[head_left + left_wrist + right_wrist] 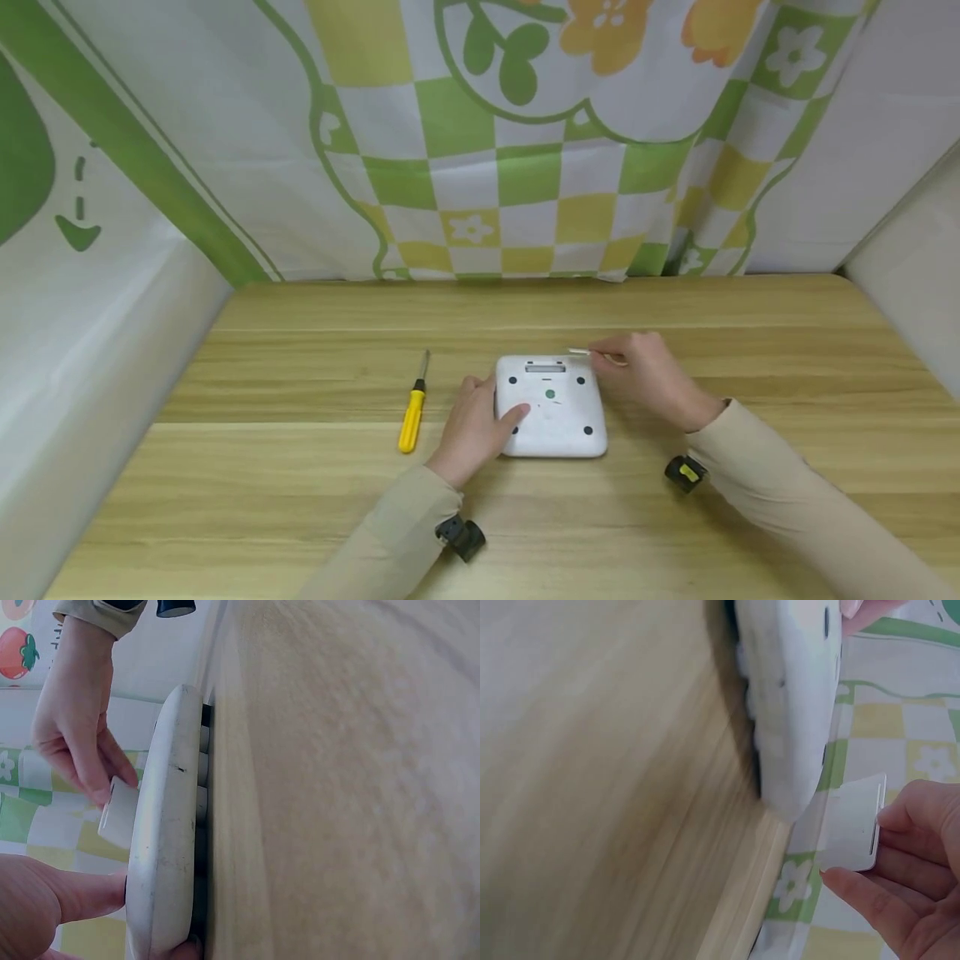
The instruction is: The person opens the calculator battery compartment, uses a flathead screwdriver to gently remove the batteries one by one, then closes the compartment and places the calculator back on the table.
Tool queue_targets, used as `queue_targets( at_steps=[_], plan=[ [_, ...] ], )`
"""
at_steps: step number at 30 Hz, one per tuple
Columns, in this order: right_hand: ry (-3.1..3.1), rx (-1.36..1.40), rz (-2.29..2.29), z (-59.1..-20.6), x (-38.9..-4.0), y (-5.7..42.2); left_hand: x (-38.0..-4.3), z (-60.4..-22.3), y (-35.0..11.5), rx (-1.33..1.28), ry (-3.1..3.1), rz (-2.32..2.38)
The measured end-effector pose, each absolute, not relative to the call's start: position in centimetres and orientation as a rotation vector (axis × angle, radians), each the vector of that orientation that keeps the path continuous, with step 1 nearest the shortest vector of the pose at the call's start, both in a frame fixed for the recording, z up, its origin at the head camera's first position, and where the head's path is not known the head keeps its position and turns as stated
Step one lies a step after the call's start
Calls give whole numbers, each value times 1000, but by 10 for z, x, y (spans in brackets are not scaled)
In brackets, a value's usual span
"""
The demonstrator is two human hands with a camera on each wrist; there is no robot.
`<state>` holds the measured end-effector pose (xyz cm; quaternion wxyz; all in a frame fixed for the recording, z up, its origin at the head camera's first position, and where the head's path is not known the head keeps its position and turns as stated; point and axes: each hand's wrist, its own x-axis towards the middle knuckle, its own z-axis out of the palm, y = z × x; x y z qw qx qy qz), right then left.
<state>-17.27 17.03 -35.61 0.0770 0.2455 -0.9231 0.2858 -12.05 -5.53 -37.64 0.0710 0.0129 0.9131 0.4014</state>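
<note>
A white calculator [562,421] lies face down on the wooden table, its keys partly showing beneath it in the left wrist view. Dark round feet dot its back, and the battery compartment [545,368] near the far edge is uncovered. My left hand [472,421] grips the calculator's left side, thumb on the back and fingers at the edge. Just beyond the far right corner, my right hand [648,375] pinches a small white battery cover [855,821] between thumb and fingers. Whether batteries sit in the compartment is too small to tell.
To the left of the calculator lies a screwdriver [412,417] with a yellow and black handle, its tip pointing away. A checked green, yellow and white curtain [525,175] hangs along the table's back edge. Wooden tabletop [262,483] extends around both arms.
</note>
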Motion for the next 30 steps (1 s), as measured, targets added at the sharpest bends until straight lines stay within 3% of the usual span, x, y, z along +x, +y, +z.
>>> queue_targets(
  at_steps=[30],
  plan=[
    [-2839, 700, 621, -375, -170, 210, -121, -377, -56, 52, 2740, 1225]
  ],
)
